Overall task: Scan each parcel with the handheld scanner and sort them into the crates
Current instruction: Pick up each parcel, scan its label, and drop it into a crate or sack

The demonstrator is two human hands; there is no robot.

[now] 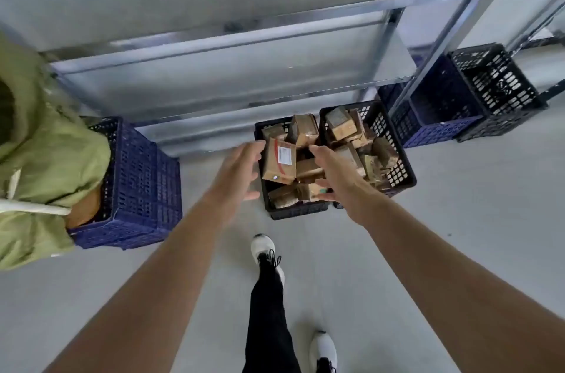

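Brown parcels (279, 161) fill two black crates (397, 164) on the floor; your left hand (237, 167) and right hand (337, 177) reach over them, each grip apart, holding nothing.

What I cannot see well from up here

My right hand (337, 177) covers several parcels in the near black crate (293, 210), and its palm side is turned from me, so I cannot tell if it touches one. The label on the top parcel (279, 163) is too small to read. The person in the green jacket (46, 158) is cut by the left edge and hides part of the blue crate (143, 183). The far black crate (495, 88) hides its inside.
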